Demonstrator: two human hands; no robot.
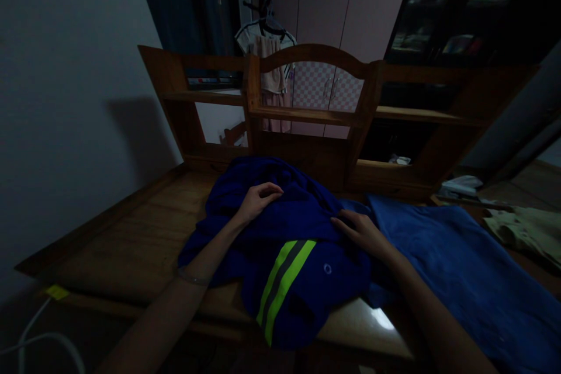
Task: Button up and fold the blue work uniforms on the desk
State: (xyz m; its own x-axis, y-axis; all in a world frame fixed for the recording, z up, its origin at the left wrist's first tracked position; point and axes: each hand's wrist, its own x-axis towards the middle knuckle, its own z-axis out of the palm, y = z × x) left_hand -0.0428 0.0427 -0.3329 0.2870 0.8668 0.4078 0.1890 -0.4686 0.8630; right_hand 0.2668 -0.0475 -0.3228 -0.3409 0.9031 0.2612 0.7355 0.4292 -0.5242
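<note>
While the left hand [255,203] curls over the striped garment [291,222], the right hand [363,232] touches it; whether either pinches is unclear.

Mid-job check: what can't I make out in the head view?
Head view:
- Underside of the dark blue garment: hidden by its own upper folds.
- Left hand and right hand: dim light and blur hide whether the fingers grip any cloth.
- Pale round mark: too small to read.
- Lighter blue cloth: its near end is cut off by the picture's edge.
- Dark cabinet: contents lost in shadow.
</note>
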